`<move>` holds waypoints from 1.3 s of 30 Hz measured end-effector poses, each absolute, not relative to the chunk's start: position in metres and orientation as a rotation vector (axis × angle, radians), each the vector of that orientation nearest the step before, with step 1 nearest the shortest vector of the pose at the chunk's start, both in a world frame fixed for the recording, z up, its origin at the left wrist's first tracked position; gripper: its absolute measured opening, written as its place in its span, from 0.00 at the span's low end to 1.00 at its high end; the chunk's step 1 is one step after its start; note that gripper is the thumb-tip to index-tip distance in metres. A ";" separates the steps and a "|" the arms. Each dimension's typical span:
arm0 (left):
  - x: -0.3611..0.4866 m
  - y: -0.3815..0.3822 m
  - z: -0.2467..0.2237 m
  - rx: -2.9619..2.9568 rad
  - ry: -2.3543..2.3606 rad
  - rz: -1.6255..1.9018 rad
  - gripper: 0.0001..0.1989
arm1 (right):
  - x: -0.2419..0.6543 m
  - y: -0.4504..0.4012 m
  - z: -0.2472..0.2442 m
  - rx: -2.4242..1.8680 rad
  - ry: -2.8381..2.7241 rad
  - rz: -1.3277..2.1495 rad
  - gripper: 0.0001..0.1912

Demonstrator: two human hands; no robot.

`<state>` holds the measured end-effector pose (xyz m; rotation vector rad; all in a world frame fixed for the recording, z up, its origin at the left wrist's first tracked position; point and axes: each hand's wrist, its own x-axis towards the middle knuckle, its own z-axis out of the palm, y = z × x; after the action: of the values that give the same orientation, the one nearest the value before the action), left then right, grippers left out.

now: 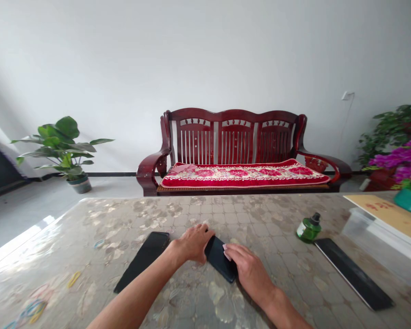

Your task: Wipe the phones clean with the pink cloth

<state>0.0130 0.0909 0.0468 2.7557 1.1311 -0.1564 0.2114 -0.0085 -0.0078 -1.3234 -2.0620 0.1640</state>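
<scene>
Dark smartphone (220, 261): flat on the bench (178, 304), slanted, between the person's two hands
Left hand (193, 244): touching the phone's left side near its far end, fingers and thumb a little apart; whether the grip is closed on it cannot be told
Right hand (248, 265): fingers bent, tips at the phone's right side; the thumb is not clearly seen, so this grip cannot be told either
Black flat slab (142, 261): left of the left hand, apart from the phone
Coloured bands (34, 310): bunched at the near left, a yellow band (74, 279) lying near them
Green bottle (308, 228): upright, black-topped, just beside a long black case (354, 274)
Clear plastic box (380, 253): far right, a tan board (390, 214) on top
Wooden settee (236, 137): beyond the bench, bearing a red floral cushion (243, 176)
</scene>
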 end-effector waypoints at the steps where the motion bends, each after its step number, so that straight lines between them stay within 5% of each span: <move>1: 0.011 0.088 0.045 2.719 1.191 -0.133 0.30 | 0.211 -0.009 -0.009 -1.329 -2.067 0.145 0.19; 12: 0.009 0.036 0.017 2.441 1.585 0.205 0.26 | 0.210 -0.015 -0.018 -1.477 -2.113 -0.005 0.24; 39: -0.017 0.034 0.009 2.380 1.390 0.351 0.25 | 0.201 -0.021 -0.021 -1.502 -2.168 -0.030 0.21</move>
<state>-0.0168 0.0343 0.0089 2.3799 1.3898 0.3512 0.2013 -0.0209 -0.0205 -1.5020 -2.1678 -0.0296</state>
